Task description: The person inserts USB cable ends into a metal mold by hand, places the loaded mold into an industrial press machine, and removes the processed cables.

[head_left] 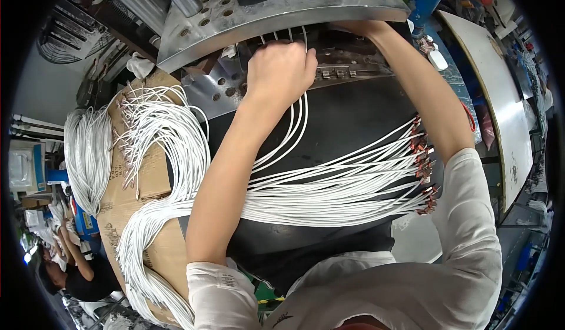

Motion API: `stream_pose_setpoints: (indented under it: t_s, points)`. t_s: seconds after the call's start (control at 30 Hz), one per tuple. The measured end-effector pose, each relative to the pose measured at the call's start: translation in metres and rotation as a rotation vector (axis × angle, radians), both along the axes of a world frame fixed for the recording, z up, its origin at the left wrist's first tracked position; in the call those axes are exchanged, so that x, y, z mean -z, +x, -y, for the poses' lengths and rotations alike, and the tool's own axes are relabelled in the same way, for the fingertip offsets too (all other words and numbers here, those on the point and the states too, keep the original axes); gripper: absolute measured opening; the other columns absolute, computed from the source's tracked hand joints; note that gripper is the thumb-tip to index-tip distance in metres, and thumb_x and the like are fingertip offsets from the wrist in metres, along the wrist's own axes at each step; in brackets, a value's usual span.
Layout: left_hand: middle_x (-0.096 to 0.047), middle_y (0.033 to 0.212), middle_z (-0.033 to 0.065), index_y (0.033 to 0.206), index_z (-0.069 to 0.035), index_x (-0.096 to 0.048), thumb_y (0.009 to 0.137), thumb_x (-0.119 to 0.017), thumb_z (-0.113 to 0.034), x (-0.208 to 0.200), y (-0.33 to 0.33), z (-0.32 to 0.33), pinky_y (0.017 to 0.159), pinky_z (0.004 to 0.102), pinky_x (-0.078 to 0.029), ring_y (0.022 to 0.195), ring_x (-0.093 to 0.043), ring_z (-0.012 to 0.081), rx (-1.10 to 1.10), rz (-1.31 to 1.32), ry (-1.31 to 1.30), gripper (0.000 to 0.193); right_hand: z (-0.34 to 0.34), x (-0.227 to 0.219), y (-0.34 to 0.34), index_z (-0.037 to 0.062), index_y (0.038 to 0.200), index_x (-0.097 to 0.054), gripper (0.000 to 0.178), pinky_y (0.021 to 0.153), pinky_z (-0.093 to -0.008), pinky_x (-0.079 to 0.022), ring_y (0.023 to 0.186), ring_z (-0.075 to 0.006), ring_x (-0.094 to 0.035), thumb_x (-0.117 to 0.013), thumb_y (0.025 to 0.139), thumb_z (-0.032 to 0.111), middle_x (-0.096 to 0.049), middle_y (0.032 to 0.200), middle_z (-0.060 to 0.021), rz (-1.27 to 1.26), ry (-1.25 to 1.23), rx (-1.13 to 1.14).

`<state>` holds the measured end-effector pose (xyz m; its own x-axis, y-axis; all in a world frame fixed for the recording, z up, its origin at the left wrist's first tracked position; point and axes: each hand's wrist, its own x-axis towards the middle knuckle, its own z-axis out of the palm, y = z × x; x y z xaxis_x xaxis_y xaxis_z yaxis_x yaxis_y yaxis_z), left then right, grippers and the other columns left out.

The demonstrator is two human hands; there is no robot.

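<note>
My left hand [281, 68] is closed round several thin white cables [301, 118] at the front of a press. Their upper ends stick up past the knuckles toward the lower face of the upper metal plate [282, 21]; below the fist they curve down to the left. My right hand [364, 27] reaches in under the right part of that plate, and its fingers are hidden there. Between and below the hands lies a dark metal mould [362, 65] with small metal fittings [335, 74] along its edge. Under my left forearm runs a large bundle of white cables [318, 194] with reddish-brown ends.
Black sheeting [353, 109] covers the work surface. Cardboard [154, 180] on the left bears more of the white cables, and a separate coil [88, 153] hangs at its edge. A pale board [491, 100] stands at right. Another person [79, 271] is at far left.
</note>
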<state>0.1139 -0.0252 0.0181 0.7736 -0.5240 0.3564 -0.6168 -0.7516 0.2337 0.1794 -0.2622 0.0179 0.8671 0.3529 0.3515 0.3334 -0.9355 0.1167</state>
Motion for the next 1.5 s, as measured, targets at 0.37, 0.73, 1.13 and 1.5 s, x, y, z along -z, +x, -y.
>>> stream_pose_setpoints:
  t_s: [0.37, 0.73, 1.13, 1.5]
  points:
    - [-0.067, 0.095, 0.0167, 0.099, -0.002, -0.068, 0.086, -0.074, -0.032, 0.005, -0.014, -0.016, 0.073, 0.0437, -0.056, 0.089, -0.066, 0.0349, 0.042, 0.33, -0.039, 0.034, -0.04, 0.008, -0.042, 0.0075, 0.132, -0.059, 0.054, 0.096, -0.0349, -0.049, 0.114, -0.0241, -0.06, -0.075, 0.088, 0.034, -0.061, 0.131, -0.0138, 0.016, 0.241, -0.08]
    - [-0.063, 0.126, 0.024, 0.132, 0.011, -0.052, 0.095, -0.064, -0.05, 0.084, -0.324, -0.191, 0.099, 0.0438, -0.047, 0.118, -0.06, 0.0319, 0.053, -1.745, -1.077, 0.073, -0.037, 0.112, -0.441, 0.0005, 0.142, -0.047, 0.053, 0.098, -0.0367, -0.048, 0.121, -0.0274, -0.057, -0.063, 0.1, 0.029, -0.057, 0.135, -0.0147, -1.776, 1.502, -0.51]
    - [-0.046, 0.147, 0.0125, 0.149, 0.001, -0.038, 0.106, -0.045, -0.038, 0.181, -0.342, -0.163, 0.109, 0.0389, -0.04, 0.133, -0.047, 0.0259, -0.75, -1.035, -1.486, 0.059, -0.079, 0.21, -0.457, 0.0064, 0.147, -0.044, 0.065, 0.115, -0.0416, -0.032, 0.137, -0.0244, -0.046, -0.052, 0.097, 0.048, -0.049, 0.149, -0.0046, -0.614, 2.625, 0.289]
    - [-0.053, 0.139, 0.0108, 0.147, 0.001, -0.04, 0.107, -0.049, -0.034, 0.148, -0.328, -0.178, 0.101, 0.0371, -0.046, 0.122, -0.054, 0.0223, -0.792, -1.212, -1.325, 0.054, -0.076, 0.187, -0.432, 0.0049, 0.148, -0.042, 0.066, 0.114, -0.0422, -0.034, 0.134, -0.0256, -0.047, -0.045, 0.1, 0.05, -0.048, 0.148, -0.007, -0.934, 2.612, 0.122]
